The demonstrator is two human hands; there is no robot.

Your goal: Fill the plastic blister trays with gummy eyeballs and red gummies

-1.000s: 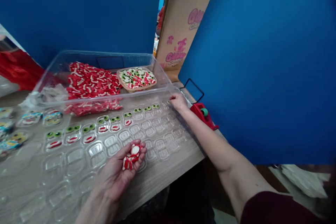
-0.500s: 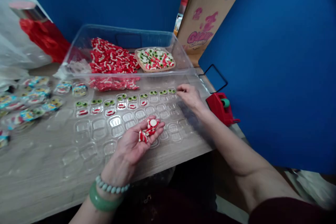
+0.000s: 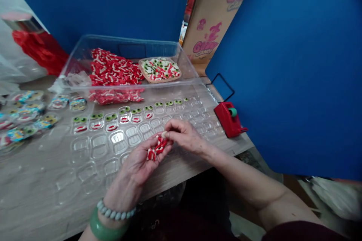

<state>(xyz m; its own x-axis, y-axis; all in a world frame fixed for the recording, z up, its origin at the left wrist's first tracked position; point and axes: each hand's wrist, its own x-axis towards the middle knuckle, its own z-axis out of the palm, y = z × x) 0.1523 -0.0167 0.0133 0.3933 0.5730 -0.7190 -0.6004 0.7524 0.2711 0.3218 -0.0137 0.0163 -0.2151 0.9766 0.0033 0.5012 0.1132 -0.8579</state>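
Observation:
My left hand (image 3: 138, 165) is cupped palm up over the near edge of a clear moulded tray (image 3: 98, 147), holding a small heap of red and white gummy candies (image 3: 155, 147). My right hand (image 3: 181, 133) has its fingers pinched on a pale round candy (image 3: 164, 134) at the top of that heap. The tray's far row of pockets holds green eye candies (image 3: 135, 110) and red mouth candies (image 3: 113, 127); its nearer pockets are bare.
Behind the tray stands a clear plastic bin (image 3: 181, 62) with a pile of red candies (image 3: 113, 69) and a dish of mixed candies (image 3: 160, 69). A red tape dispenser (image 3: 229, 118) sits at the right. Wrapped packets (image 3: 25, 115) lie at the left. Blue partitions surround the table.
My right hand has come back from the tray's far right pockets to the heap in my left hand and pinched a pale candy there. The camera view shifted slightly.

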